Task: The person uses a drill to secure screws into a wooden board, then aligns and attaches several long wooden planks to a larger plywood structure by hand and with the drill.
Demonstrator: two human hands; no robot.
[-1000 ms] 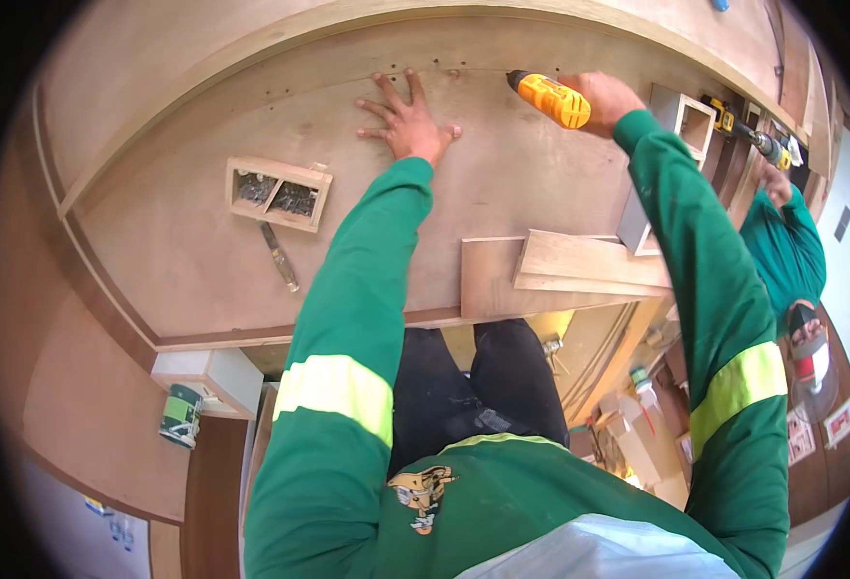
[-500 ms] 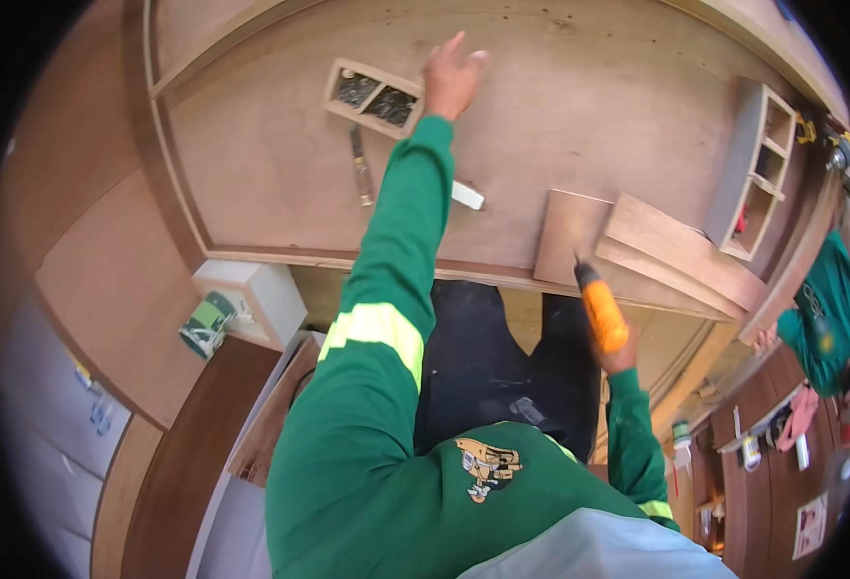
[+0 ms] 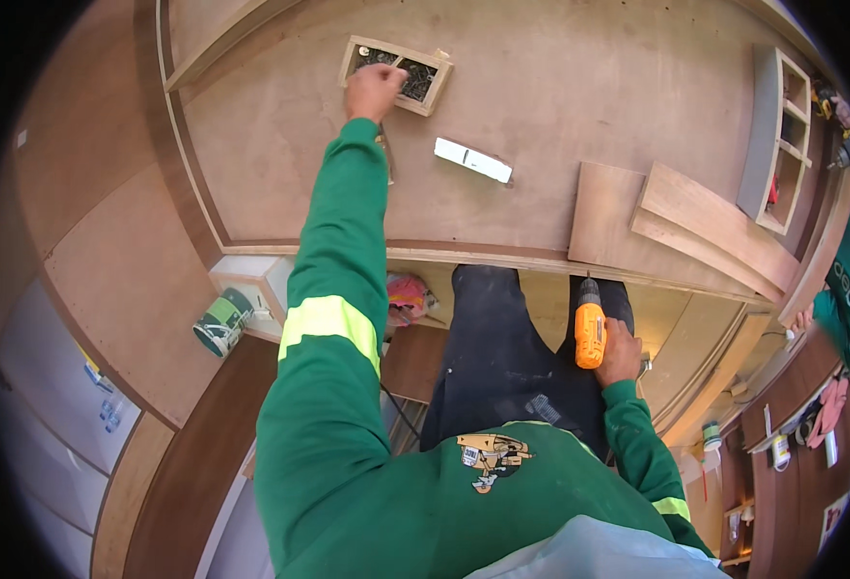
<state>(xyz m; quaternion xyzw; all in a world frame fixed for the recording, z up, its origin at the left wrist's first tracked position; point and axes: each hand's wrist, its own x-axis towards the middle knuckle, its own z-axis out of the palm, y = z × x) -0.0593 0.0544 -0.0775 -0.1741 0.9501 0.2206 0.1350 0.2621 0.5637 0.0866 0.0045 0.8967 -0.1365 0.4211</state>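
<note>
My left hand [image 3: 374, 92] is over a small two-compartment wooden box [image 3: 438, 94] filled with dark screws [image 3: 417, 81]. Its fingers are pinched together at the box's divider; whatever they hold is too small to tell. Beneath the left wrist, a chisel-like hand tool [image 3: 386, 166] is mostly hidden by the sleeve. My right hand [image 3: 622, 351] grips an orange cordless drill [image 3: 591, 336] in front of my right thigh, its bit pointing away from me toward the bench edge. Right of the screw box lies a white block-shaped piece [image 3: 473, 160] with a dark mark.
Thin wooden boards [image 3: 705, 227] lie overlapping at the bench's near right. A grey-sided compartment box [image 3: 767, 135] stands farther right. The raised bench edge [image 3: 502, 256] runs before my legs. A green-white bucket [image 3: 222, 323] sits lower left. A co-worker's green sleeve [image 3: 842, 299] shows at the right rim.
My left hand has moved left from beyond the box onto the screws, its spread fingers now pinched. My right hand has drawn the drill back toward me, off the boards.
</note>
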